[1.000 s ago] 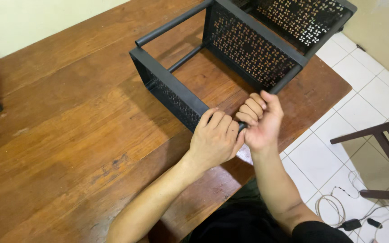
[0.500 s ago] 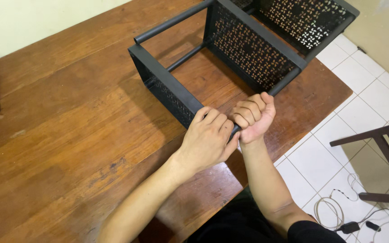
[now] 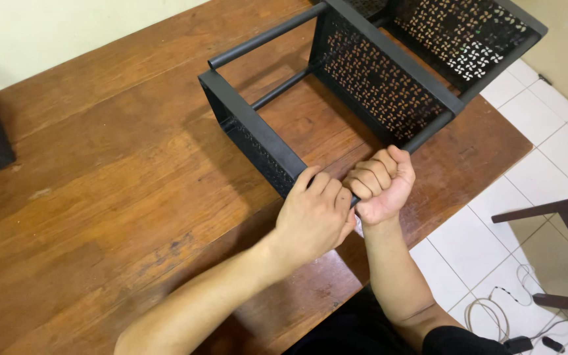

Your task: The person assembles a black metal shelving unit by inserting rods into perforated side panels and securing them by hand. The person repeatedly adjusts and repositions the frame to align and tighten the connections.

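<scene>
**Inspector A:** We record a black metal rack [image 3: 363, 85] lying on its side on the wooden table [image 3: 100, 217], its perforated panels standing on edge and its round bars running between them. We judge that it lies this way so that the near corner joint faces the person and can be reached from the table's edge.

**Inspector B:** Agreed. We note the right hand [image 3: 379, 184] clenched into a full fist around the near round bar [image 3: 428, 133], knuckles upward, thumb side towards the rack. The bar emerges from the top of the fist and runs up to the far perforated panel [image 3: 382, 79].

**Inspector A:** And the left hand [image 3: 313, 217]?

**Inspector B:** We find it cupped over the corner where that bar meets the near side panel [image 3: 251, 131], fingers curled over the panel's end. It is closed on the frame, though we cannot tell how firmly. We judge it to be steadying the panel while the right hand works the bar.

**Inspector A:** Relative position, then: the rack lies directly ahead of both hands, extending away and to the right, with only its nearest corner under them. The two hands touch each other at that corner, near the table's edge.

**Inspector B:** Beyond the table we note a white tiled floor [image 3: 547, 164], cables [image 3: 494, 315] and part of a dark chair [image 3: 560, 256].
</scene>
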